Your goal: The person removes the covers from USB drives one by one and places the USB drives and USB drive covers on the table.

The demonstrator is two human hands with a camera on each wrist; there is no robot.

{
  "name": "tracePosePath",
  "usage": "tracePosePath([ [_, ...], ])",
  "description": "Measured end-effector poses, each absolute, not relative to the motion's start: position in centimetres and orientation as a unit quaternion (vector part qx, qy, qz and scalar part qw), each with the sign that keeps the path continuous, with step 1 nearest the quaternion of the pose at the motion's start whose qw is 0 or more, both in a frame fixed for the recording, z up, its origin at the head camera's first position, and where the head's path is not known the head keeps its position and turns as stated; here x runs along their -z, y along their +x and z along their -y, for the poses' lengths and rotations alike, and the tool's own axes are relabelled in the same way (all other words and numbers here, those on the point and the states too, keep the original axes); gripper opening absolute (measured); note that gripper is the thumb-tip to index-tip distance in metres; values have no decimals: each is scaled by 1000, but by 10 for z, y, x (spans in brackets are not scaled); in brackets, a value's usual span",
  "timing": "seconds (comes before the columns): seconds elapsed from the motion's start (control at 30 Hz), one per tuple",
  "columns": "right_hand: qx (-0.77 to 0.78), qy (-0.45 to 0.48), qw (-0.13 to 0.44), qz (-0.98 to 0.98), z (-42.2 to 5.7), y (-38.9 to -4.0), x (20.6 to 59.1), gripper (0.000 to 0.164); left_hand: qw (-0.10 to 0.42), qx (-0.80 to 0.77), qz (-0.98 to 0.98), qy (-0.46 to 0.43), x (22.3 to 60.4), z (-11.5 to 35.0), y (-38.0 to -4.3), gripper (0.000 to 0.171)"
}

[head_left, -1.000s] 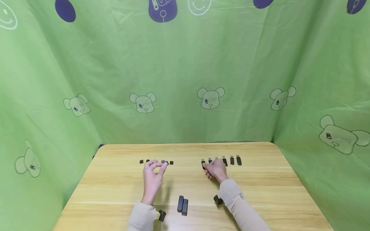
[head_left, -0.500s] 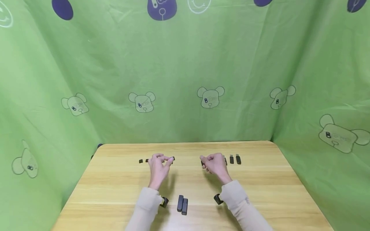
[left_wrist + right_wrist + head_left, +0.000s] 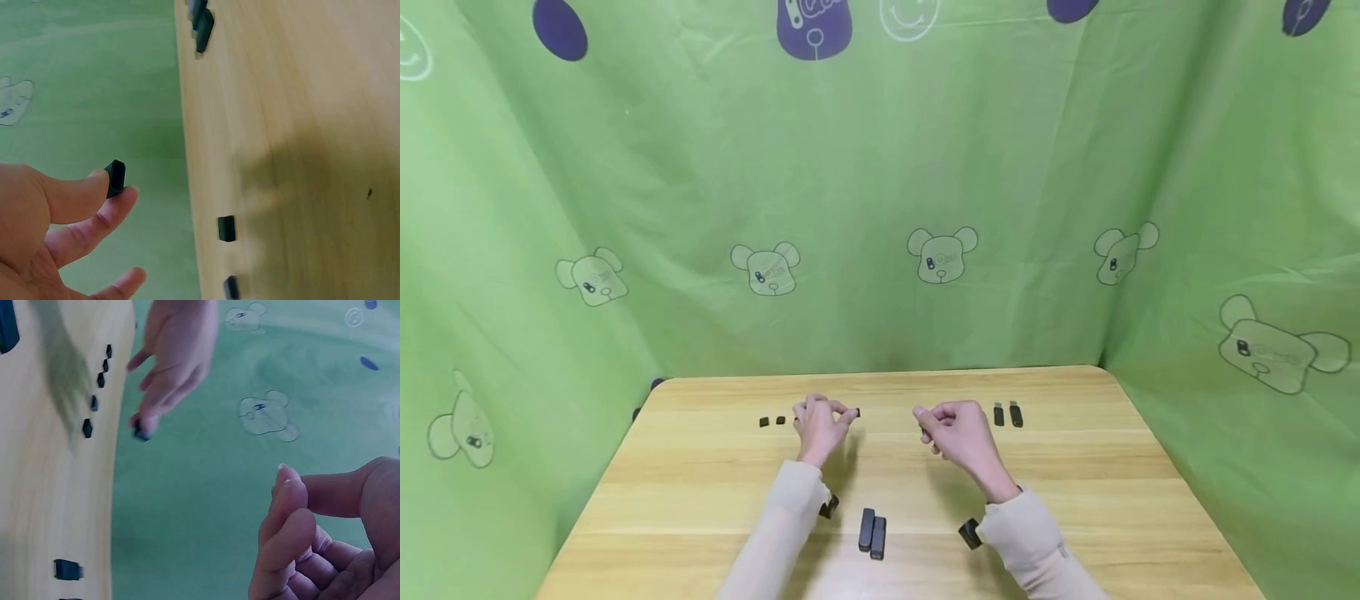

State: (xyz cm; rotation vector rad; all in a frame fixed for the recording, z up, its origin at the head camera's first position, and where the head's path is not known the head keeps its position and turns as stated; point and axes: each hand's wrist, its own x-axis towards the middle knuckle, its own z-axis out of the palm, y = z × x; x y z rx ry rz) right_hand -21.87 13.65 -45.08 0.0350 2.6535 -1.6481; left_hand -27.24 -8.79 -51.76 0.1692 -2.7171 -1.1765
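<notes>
My left hand pinches a small black cap between thumb and fingertip, raised above the table; the other fingers spread away. Other black caps lie in a row at the table's far left. My right hand is raised too, its thumb and index fingertips together and the other fingers curled. A dark sliver of a USB stick shows at those fingertips in the head view; the fingers hide it in the right wrist view. More black USB sticks lie in a row at the right, partly behind that hand.
Two dark oblong blocks lie side by side near the table's front, between the forearms. Black wrist-worn devices sit at the cuffs. Green printed cloth walls in the wooden table behind and at both sides.
The left hand has moved right with the cap, away from the cap row. The right hand has risen from the USB sticks, its fingertips drawn together.
</notes>
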Motion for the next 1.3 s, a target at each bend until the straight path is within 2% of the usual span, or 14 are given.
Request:
tracePosePath([
  [0.4, 518, -36, 4, -854, -135, -185, 431, 22, 53, 357, 931, 56, 532, 85, -288, 19],
  [0.7, 506, -80, 16, -858, -134, -161, 431, 18, 24, 316, 947, 62, 540, 85, -292, 28],
  [1.03, 509, -85, 36, -855, -136, -144, 419, 21, 17, 273, 960, 59, 544, 84, -296, 31],
  [1.3, 508, -90, 26, -856, -139, -139, 417, 22, 27, 245, 967, 65, 541, 82, -299, 32],
])
